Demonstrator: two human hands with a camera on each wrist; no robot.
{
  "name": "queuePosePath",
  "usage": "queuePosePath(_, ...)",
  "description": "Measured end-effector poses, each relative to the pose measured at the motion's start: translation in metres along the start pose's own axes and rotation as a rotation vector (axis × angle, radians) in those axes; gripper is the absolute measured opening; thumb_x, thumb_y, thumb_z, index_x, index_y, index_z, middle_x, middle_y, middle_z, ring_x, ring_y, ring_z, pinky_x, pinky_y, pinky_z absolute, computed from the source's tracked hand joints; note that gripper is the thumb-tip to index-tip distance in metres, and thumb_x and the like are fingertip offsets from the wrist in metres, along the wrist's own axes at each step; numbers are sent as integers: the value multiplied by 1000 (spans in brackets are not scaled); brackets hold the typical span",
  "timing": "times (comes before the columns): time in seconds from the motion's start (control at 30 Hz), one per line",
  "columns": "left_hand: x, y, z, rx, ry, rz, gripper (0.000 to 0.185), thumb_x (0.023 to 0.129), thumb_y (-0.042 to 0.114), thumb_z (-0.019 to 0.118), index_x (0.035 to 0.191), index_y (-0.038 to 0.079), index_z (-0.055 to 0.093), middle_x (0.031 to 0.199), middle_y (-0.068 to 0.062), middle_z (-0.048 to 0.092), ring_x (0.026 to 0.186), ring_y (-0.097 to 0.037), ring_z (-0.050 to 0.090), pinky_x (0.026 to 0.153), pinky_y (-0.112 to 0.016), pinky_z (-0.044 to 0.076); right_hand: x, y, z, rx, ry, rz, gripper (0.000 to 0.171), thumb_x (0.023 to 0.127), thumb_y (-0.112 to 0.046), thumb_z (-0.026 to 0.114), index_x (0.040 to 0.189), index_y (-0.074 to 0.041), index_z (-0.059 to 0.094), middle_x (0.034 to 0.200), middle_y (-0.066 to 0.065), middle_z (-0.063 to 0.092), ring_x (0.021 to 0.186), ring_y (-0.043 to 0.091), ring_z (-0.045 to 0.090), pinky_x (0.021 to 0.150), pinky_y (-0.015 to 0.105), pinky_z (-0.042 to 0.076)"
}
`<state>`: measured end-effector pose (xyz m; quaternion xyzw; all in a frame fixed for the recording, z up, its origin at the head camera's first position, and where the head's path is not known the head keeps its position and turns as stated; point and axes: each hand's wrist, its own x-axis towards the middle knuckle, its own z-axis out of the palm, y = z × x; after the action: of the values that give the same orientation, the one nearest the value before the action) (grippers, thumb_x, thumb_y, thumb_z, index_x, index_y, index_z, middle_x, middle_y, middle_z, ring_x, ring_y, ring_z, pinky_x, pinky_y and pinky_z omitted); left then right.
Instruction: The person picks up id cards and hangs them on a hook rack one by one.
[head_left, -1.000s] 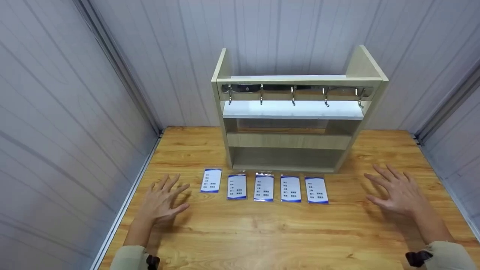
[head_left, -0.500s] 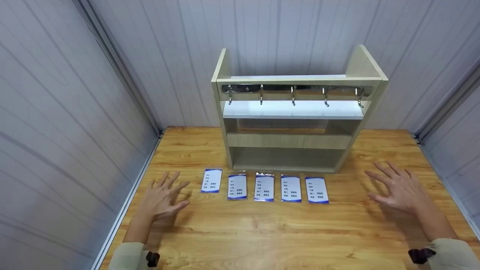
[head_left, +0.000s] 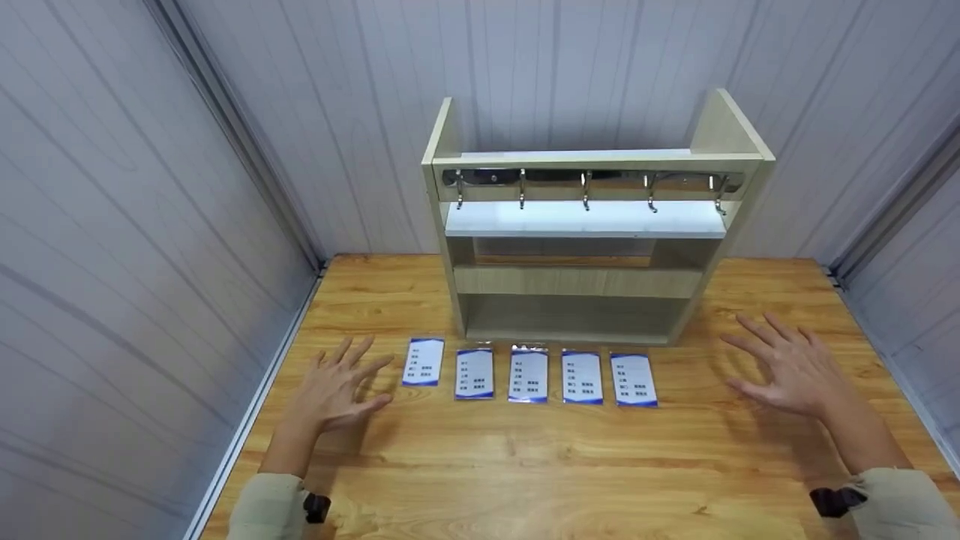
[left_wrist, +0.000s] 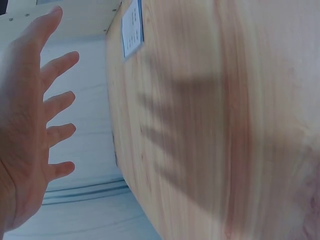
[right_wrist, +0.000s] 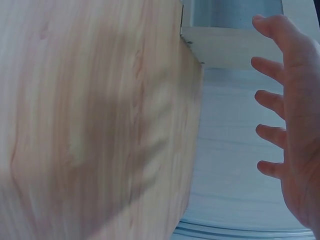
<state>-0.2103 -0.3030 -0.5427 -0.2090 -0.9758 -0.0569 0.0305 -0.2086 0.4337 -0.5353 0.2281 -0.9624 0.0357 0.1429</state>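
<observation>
Wooden table (head_left: pixel 525 465) holds everything. At the left, the left hand (head_left: pixel 337 386) hovers over the table with fingers spread and straight, holding nothing, just beside the leftmost card (head_left: pixel 423 361). Four more cards (head_left: pixel 528 373) lie flat in a row next to it, all in front of the wooden shelf unit (head_left: pixel 585 225), which carries a rail of metal hooks (head_left: pixel 586 187). At the right, the right hand (head_left: pixel 791 367) is also spread and empty, near the last card (head_left: pixel 634 380) but apart from it.

Five blue-edged white cards (head_left: pixel 528 374), flat in a row, table (head_left: pixel 525 465) centre
</observation>
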Motion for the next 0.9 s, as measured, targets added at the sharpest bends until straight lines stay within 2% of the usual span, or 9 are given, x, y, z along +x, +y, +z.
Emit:
queuePosePath(0.17, 7, 5, 0, 14, -9, 14, 75, 98, 67, 67, 162, 29, 61, 178, -19, 47, 162, -56, 45, 119, -87, 41, 6, -6, -7, 32, -6, 3, 76, 85, -53, 88, 153, -26, 66, 164, 21, 62, 149, 59, 53, 108, 88, 41)
queuePosePath(0.47, 21, 13, 5, -21, -38, 10, 73, 100, 63, 67, 165, 30, 58, 181, -17, 43, 165, -53, 41, 120, -87, 39, 21, -13, -21, 27, 86, -51, 77, 83, -48, 89, 153, -22, 67, 165, 21, 61, 147, 60, 55, 106, 86, 46)
queuePosePath(0.9, 37, 23, 21, -104, -36, -51, 73, 101, 60, 70, 166, 29, 56, 181, -18, 43, 166, -52, 41, 123, -85, 38, 40, -23, -46, 168, 212, 22, 75, 85, -39, 87, 155, -22, 67, 169, 21, 57, 151, 63, 50, 108, 89, 41)
